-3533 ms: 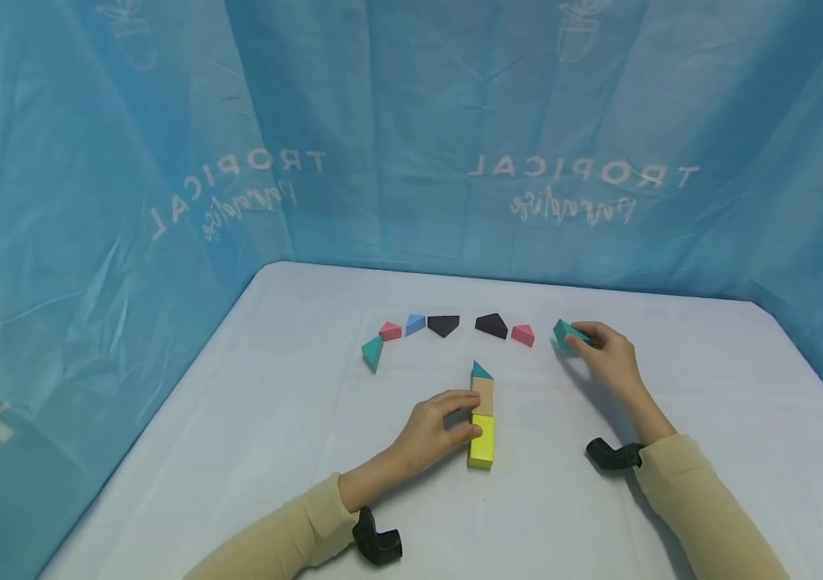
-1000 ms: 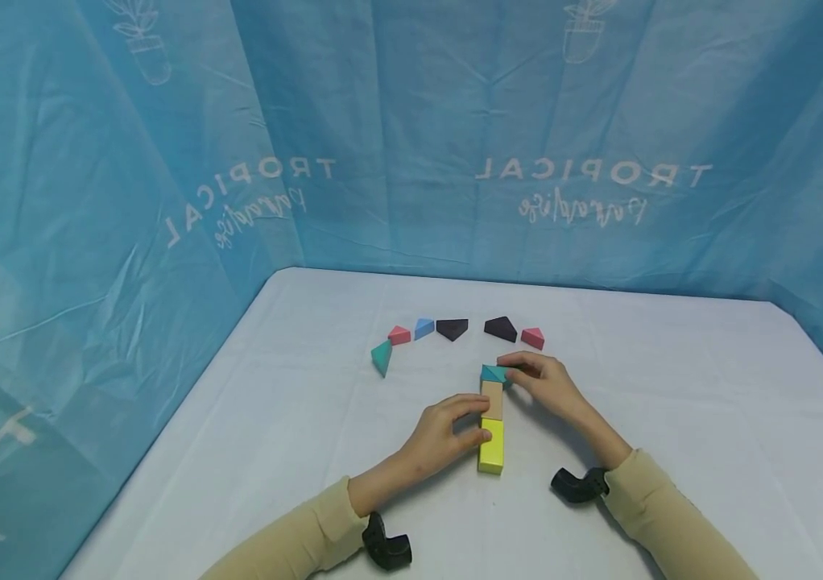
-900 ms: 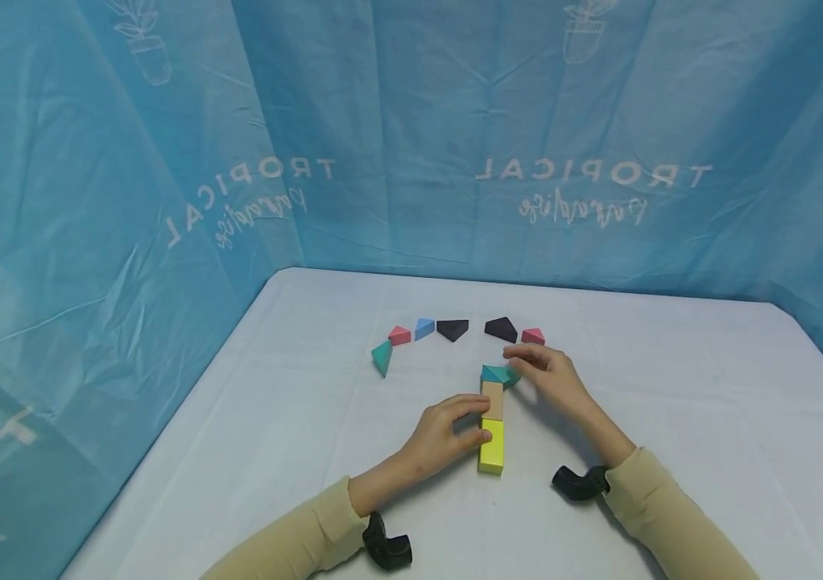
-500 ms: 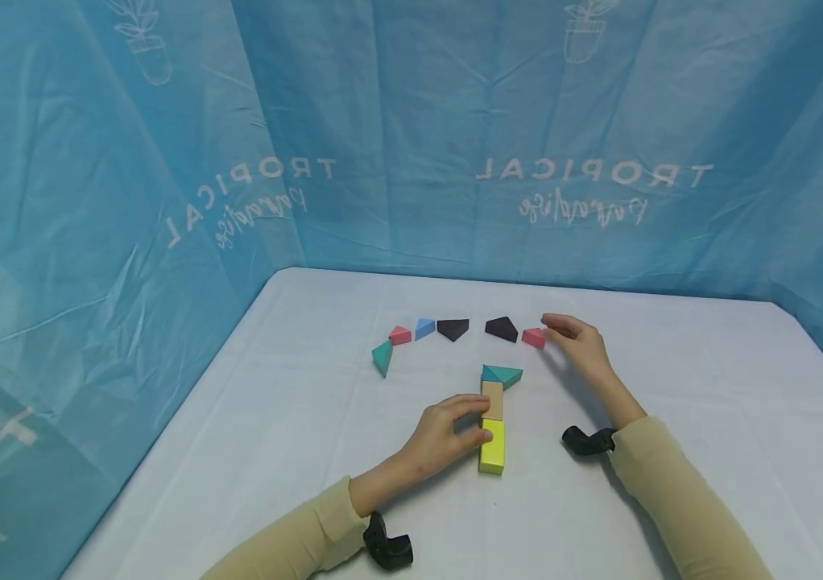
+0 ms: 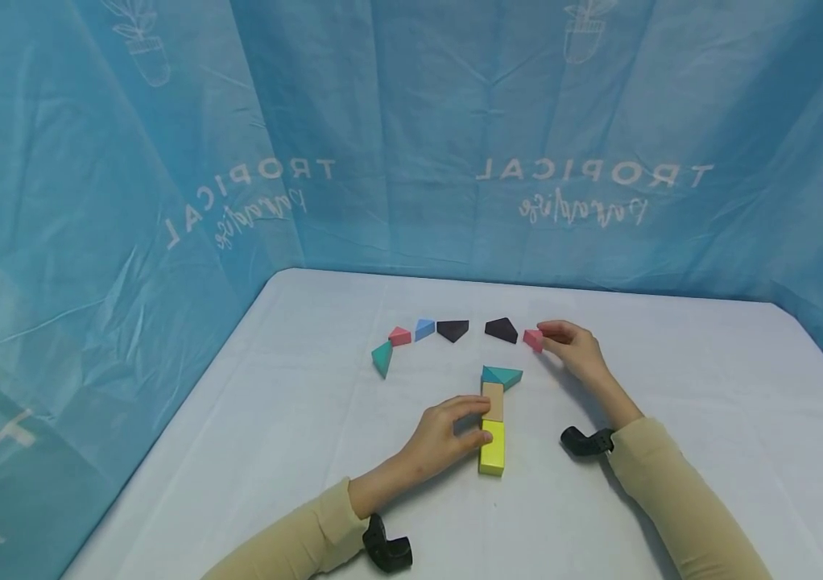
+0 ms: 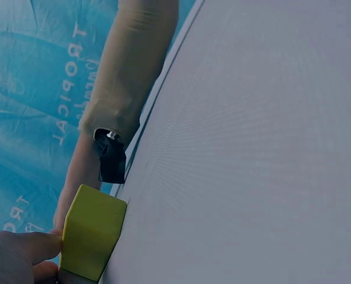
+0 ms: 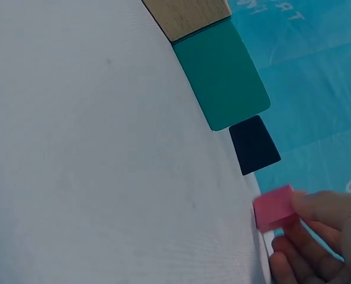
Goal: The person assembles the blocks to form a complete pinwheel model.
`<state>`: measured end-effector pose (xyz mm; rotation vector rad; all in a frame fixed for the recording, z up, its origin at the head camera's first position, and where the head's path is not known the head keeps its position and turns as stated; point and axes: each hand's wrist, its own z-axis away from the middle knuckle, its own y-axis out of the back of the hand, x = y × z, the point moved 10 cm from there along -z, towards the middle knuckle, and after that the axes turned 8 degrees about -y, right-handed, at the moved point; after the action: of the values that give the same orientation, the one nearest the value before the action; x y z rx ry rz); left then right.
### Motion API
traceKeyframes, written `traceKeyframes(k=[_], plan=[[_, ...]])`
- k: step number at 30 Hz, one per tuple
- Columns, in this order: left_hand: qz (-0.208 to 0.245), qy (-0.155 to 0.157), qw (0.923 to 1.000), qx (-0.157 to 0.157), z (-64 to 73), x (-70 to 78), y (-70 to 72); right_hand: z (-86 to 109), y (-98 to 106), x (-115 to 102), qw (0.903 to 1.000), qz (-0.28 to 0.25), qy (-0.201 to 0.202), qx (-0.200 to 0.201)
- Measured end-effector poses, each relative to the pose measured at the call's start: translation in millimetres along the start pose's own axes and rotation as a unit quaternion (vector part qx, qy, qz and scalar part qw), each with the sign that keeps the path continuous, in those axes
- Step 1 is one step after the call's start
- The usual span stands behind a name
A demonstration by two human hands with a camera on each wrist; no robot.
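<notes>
My left hand (image 5: pixel 435 439) rests against the left side of a column of blocks, its thumb touching the yellow block (image 5: pixel 492 451) and its fingertips touching the plain wooden block (image 5: pixel 495 396). At the column's far end lie a blue triangular block (image 5: pixel 487 373) and a green triangular block (image 5: pixel 507 375), side by side. Farther right, my right hand (image 5: pixel 576 351) pinches a small pink block (image 5: pixel 531 339) between thumb and fingers. In the right wrist view the pink block (image 7: pixel 274 208) is at the fingertips, with the green block (image 7: pixel 224 77) beyond.
Along the back of the white table (image 5: pixel 672 387) lie two black blocks, one left (image 5: pixel 452 329) and one right (image 5: pixel 502 329). Farther left are a light-blue block (image 5: pixel 424 329), another pink block (image 5: pixel 400 336) and another green block (image 5: pixel 382 358). A blue curtain (image 5: pixel 411 161) hangs behind.
My right hand brought the green block from the right to the column's far end and let go of it. It then moved back right and took hold of the pink block. My left hand stayed at the column.
</notes>
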<state>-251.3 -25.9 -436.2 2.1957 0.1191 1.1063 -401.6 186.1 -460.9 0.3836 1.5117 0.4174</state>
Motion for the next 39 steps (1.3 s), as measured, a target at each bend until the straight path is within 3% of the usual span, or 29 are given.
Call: traceKeyframes(k=[11, 21, 33, 39], plan=[[0.005, 0.002, 1.0000, 0.003, 0.0, 1.7, 0.9, 10.2, 7, -13, 0.9976, 0.042, 0.035, 0.043], [0.003, 0.006, 1.0000, -0.002, 0.5, 2.1, 0.1, 13.4, -8, -17, 0.9970, -0.014, 0.069, -0.032], [-0.002, -0.006, 1.0000, 0.000, -0.1, 2.0, -0.3, 16.8, -3, -19, 0.9963, 0.012, 0.084, -0.009], [-0.009, -0.006, 0.9999, -0.001, -0.6, 1.3, -0.4, 26.5, -7, -40, 0.9960, 0.006, 0.089, 0.003]])
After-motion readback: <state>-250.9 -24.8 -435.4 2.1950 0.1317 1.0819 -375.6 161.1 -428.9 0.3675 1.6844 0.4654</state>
